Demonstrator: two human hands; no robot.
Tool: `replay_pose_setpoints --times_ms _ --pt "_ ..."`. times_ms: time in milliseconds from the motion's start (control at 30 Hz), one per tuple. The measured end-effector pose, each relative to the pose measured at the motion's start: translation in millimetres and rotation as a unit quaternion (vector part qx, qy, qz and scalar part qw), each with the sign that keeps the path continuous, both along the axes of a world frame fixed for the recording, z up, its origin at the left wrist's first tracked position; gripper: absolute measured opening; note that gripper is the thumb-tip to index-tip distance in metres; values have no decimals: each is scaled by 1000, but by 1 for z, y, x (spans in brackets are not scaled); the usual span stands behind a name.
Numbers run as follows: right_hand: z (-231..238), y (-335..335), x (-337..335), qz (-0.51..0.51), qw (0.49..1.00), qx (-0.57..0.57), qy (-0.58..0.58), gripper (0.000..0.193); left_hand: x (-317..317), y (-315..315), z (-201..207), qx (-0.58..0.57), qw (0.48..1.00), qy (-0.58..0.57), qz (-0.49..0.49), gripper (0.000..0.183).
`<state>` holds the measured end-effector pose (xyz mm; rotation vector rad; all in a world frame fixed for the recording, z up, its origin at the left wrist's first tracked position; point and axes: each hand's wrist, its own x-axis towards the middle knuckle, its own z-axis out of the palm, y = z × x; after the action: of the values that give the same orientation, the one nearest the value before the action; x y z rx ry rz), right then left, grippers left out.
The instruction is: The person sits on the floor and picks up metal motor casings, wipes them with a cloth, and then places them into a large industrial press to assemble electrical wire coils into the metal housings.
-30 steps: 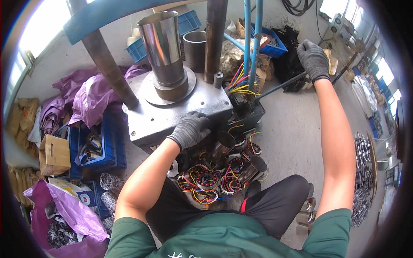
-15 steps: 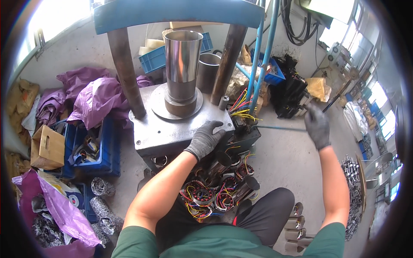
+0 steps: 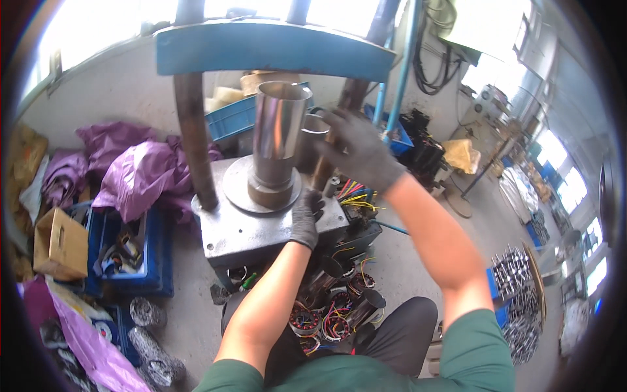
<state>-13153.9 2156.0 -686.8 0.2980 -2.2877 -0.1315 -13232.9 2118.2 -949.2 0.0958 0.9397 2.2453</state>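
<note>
A shiny metal sleeve (image 3: 282, 121) stands upright on a darker ring-shaped base, which rests on a round plate (image 3: 236, 189) on the press table (image 3: 225, 232). My left hand (image 3: 304, 219), in a dark grey glove, is on the table just right of the round plate, its fingers bent and apart, with nothing visible in them. Gloved too, my right hand (image 3: 366, 151) is raised beside the right press column (image 3: 353, 95), slightly blurred, with fingers spread toward the sleeve. Behind the sleeve a second, darker metal cylinder (image 3: 315, 124) is partly hidden by that hand.
A blue crossbeam (image 3: 274, 49) spans the columns. A thin blue lever rod (image 3: 392, 228) sticks out at right. Wound stators (image 3: 337, 320) with coloured wires lie below the table. Blue crates (image 3: 163, 261), purple sacks (image 3: 140, 176) and a cardboard box (image 3: 60, 245) crowd the left.
My right hand has left the lever rod and swung up and left toward the sleeve. My left hand has turned and shifted closer to the sleeve's base. The view has tilted.
</note>
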Motion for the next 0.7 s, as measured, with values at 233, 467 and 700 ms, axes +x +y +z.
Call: replay_pose_setpoints --times_ms 233,467,700 --pt "5 3 -150 -53 998 -13 -28 30 -47 -8 -12 87 996 -9 -8 52" --pt "47 -13 -116 -112 953 -22 -281 43 -58 -31 1 138 990 -26 -13 68" --pt "3 20 -75 -61 896 144 -417 31 -33 -30 34 184 973 -126 -53 69"
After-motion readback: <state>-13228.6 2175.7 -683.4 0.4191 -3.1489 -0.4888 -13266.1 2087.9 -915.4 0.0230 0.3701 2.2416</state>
